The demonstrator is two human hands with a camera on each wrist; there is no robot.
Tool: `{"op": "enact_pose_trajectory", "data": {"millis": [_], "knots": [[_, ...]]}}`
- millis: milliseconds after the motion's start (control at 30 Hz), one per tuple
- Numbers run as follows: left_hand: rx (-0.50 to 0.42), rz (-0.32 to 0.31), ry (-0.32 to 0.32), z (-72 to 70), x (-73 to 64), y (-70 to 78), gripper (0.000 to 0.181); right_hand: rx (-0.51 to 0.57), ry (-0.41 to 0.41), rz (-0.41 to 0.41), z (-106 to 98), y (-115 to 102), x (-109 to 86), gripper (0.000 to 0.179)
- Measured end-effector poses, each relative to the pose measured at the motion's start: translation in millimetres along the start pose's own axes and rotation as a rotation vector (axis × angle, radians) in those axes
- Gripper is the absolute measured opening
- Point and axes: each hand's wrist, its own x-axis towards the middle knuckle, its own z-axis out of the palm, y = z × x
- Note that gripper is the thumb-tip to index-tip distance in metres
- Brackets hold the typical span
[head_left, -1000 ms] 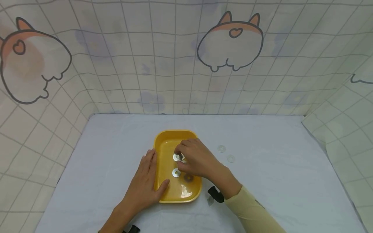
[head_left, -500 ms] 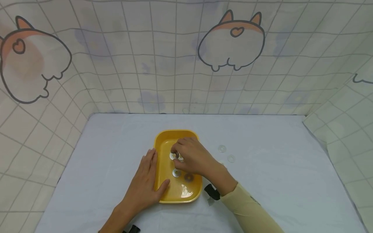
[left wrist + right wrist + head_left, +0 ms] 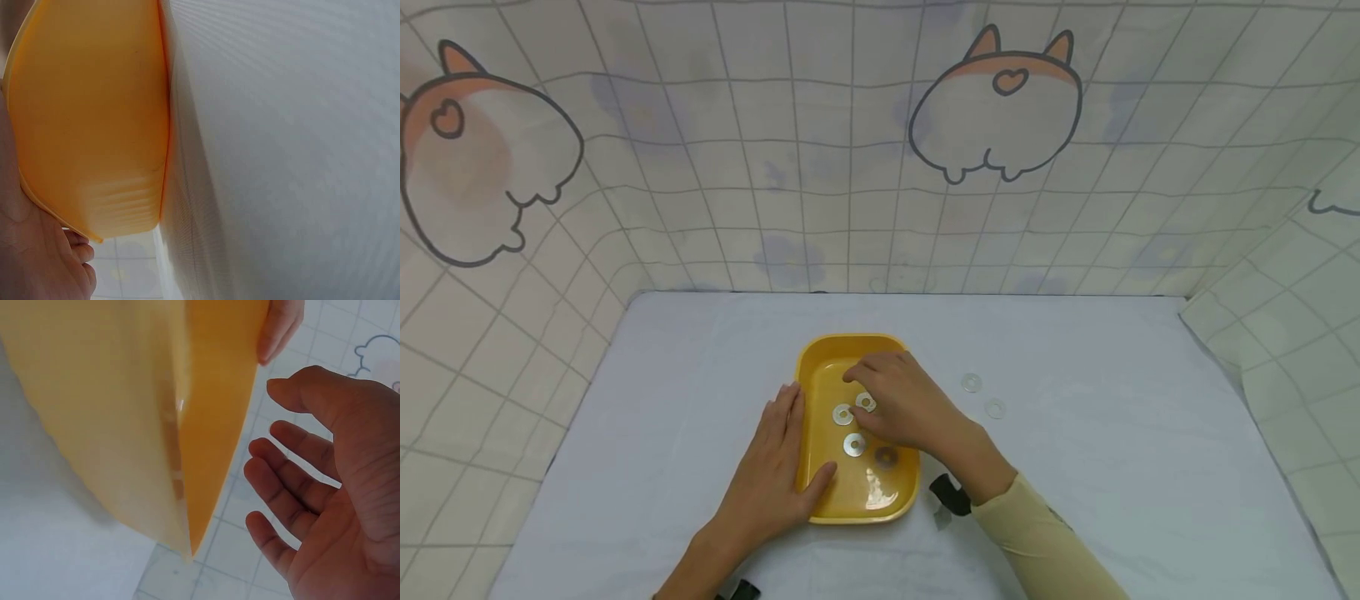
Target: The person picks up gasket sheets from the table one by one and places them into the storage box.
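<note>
A yellow tray [image 3: 818,354] lies on the white-covered table, and several flat metal washers are inside it. My left hand [image 3: 775,471] rests along its left rim, fingers fairly straight and thumb reaching over the near left part. Above the tray's right side is my right hand [image 3: 902,404], thumb and fingers spread apart with nothing between them in the right wrist view. Near its thumb tip lies one washer [image 3: 842,414]; another washer [image 3: 866,402] sits beside it, partly under the hand. A third washer [image 3: 853,444] and a darker washer [image 3: 886,457] lie nearer me.
Two pale rings [image 3: 972,382] lie on the white cloth [image 3: 1112,417] to the right of the tray. Behind and at both sides stand cloth walls [image 3: 820,167] with a grid print. A black wrist strap piece [image 3: 951,495] hangs under the right wrist.
My right hand moved slightly left with a washer between thumb and fingers, then let go. That washer now lies flat in the tray. The left hand has stayed in place.
</note>
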Motion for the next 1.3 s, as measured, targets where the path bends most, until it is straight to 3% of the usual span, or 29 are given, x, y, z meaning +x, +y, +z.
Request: {"op": "enact_pose_trajectory", "data": {"millis": [333, 600, 867, 1300], "knots": [[-0.015, -0.030, -0.022, -1.1, -0.6, 1.3, 0.097, -0.011, 0.054, 0.006, -0.8, 12.4, -16.1, 0.034], [-0.024, -0.041, -0.036, -1.7, 0.3, 2.0, 0.098, 0.020, 0.083, 0.054, -3.6, 22.8, -32.1, 0.034], [-0.026, -0.030, -0.017, -1.4, 0.8, 2.1, 0.097, 0.036, 0.097, 0.142, -4.9, 34.0, -47.4, 0.036], [-0.023, -0.016, -0.003, -1.0, 0.3, 2.7, 0.097, 0.048, 0.144, 0.213, -1.5, 58.6, -73.2, 0.033]]}}
